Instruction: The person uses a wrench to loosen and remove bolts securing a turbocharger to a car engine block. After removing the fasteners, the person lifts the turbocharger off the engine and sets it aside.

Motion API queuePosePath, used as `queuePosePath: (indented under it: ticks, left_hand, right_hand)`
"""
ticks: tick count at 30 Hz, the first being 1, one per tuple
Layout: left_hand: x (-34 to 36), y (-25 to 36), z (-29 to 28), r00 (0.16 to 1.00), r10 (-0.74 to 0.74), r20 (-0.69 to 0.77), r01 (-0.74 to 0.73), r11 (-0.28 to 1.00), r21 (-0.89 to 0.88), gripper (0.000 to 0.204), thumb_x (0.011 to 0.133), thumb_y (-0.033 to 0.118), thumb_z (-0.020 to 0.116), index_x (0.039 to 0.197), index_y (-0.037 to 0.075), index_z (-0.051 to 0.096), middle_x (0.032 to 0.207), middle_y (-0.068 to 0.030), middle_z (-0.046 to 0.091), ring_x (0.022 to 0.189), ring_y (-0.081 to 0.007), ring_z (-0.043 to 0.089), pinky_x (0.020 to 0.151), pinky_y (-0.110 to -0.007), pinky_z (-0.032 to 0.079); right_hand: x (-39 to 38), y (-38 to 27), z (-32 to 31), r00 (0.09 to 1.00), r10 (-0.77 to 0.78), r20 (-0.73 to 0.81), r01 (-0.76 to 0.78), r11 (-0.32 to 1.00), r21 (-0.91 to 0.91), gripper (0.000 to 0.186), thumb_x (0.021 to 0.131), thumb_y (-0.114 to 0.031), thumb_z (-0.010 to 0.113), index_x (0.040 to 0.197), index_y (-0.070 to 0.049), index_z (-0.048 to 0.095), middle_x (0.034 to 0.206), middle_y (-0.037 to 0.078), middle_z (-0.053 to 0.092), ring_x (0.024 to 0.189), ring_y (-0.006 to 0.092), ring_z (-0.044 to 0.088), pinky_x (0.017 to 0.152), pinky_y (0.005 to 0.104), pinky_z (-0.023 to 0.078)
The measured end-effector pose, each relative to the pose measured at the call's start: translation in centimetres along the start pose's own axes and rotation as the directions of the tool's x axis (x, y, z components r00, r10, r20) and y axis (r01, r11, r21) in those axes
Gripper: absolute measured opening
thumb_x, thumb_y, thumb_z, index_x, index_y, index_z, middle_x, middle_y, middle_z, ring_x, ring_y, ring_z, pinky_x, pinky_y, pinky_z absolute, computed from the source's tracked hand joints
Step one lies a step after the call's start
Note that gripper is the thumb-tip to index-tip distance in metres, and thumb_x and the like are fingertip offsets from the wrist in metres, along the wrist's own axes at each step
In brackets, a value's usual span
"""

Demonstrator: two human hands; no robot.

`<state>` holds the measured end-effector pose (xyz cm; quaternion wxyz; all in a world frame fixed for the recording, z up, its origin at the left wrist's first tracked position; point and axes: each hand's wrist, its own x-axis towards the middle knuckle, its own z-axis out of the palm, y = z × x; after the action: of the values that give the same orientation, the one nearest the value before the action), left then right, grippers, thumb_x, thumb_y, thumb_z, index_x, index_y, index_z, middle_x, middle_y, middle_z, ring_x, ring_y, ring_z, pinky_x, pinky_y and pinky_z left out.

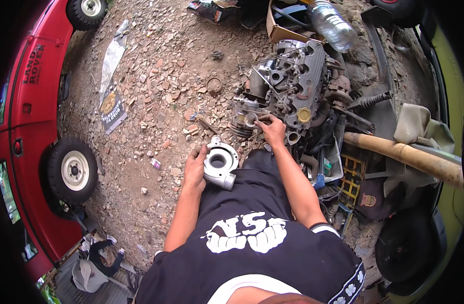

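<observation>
A silver, snail-shaped turbo housing (229, 181) with a large round opening is held over my lap. My left hand (194, 169) is closed on its left rim, thumb on top. Further forward and to the right, my right hand (272, 129) is pinched on a small pale metal ring (250, 120). That ring is in front of the pulley end of a dirty engine (305, 81); whether it touches the engine I cannot tell. A yellowish oil filler cap (304, 115) sits on the engine just right of my right hand.
Stony ground (141, 101) spreads ahead. At left stands a red vehicle (37, 101). To the right lie a bamboo pole (404, 154), a yellow crate (350, 177) and a black tyre (407, 248). Behind the engine are a cardboard box (280, 31) and a clear plastic bottle (333, 25).
</observation>
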<state>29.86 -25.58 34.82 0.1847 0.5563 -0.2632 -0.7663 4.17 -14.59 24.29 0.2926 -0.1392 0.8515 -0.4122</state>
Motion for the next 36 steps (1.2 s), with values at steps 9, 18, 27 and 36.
queuePosePath:
  ticks: [9,18,27,36]
  left_hand:
    - [-2.4,-1.9,-7.7,0.958,0.025,-0.284,-0.061,0.991,-0.119,0.032,0.102,0.031,0.070,0.116,0.005,0.059,0.109,-0.0069,0.069,0.098,-0.0162,0.067,0.086,-0.031,0.057]
    - [-1.3,-1.3,-8.7,0.967,0.030,-0.252,-0.062,0.991,-0.120,0.027,0.101,0.032,0.070,0.108,0.008,0.061,0.104,-0.0047,0.068,0.098,-0.0153,0.066,0.088,-0.031,0.055]
    - [3.1,2.2,-3.4,0.999,-0.027,-0.045,0.031,0.996,0.078,0.033,0.099,0.033,0.073,0.106,0.002,0.065,0.101,-0.0060,0.069,0.092,-0.0122,0.065,0.080,-0.028,0.054]
    - [6.7,-0.8,1.7,0.966,-0.083,0.247,0.021,0.970,0.243,0.039,0.095,0.039,0.077,0.098,0.001,0.070,0.093,-0.0062,0.071,0.084,-0.0123,0.062,0.074,-0.030,0.051]
  right_hand:
    - [6.7,9.0,8.1,0.922,-0.346,0.172,0.386,0.813,-0.436,0.018,0.079,-0.014,0.077,0.096,-0.009,0.072,0.108,0.011,0.069,0.099,0.0358,0.068,0.089,0.0464,0.055]
    - [5.7,8.6,8.6,0.936,-0.298,0.188,0.353,0.782,-0.514,0.019,0.081,-0.016,0.078,0.097,-0.009,0.073,0.111,0.011,0.066,0.099,0.0368,0.068,0.086,0.0466,0.056]
    - [-6.4,-5.6,1.7,0.957,-0.269,0.108,0.275,0.960,-0.053,0.021,0.086,-0.016,0.080,0.104,-0.005,0.077,0.098,0.013,0.077,0.085,0.0236,0.075,0.077,0.0345,0.056]
    - [-11.0,-13.4,2.2,0.893,-0.424,0.149,0.440,0.893,-0.092,0.033,0.077,-0.015,0.086,0.105,-0.003,0.074,0.099,0.015,0.076,0.090,0.0328,0.074,0.081,0.0392,0.058]
